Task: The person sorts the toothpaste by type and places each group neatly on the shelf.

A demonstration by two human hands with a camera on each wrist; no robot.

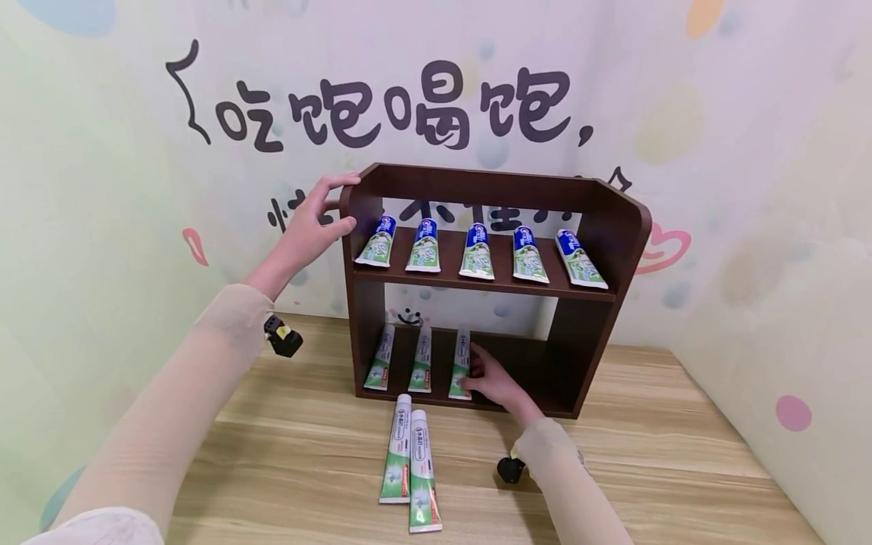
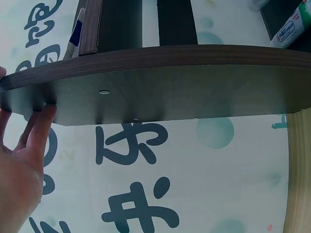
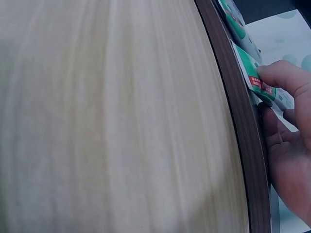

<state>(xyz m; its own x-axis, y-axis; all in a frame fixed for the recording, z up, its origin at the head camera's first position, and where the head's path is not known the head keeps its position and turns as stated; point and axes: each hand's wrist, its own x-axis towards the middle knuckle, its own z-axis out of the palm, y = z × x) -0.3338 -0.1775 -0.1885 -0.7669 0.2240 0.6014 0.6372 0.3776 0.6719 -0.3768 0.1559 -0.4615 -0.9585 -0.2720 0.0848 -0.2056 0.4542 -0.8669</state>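
Note:
A dark brown two-tier shelf (image 1: 477, 281) stands against the wall. At its upper left corner my left hand (image 1: 315, 225) holds the side panel (image 2: 160, 92), fingertips against the outer face and one over the edge. On the lower tier my right hand (image 1: 496, 381) pinches a green-and-white toothpaste tube (image 1: 461, 363); the right wrist view shows the thumb on the tube's flat green end (image 3: 250, 68). Two matching tubes, one far left (image 1: 379, 359) and one beside it (image 1: 421, 362), lie to its left, caps toward the back.
On the upper tier lie several blue-and-green toothpaste tubes (image 1: 478, 253) in a spaced row. Two more green-and-white tubes, a left one (image 1: 397, 454) and an overlapping right one (image 1: 424, 477), lie on the wooden table (image 1: 286, 454) before the shelf. A printed wall (image 1: 736, 151) is close behind.

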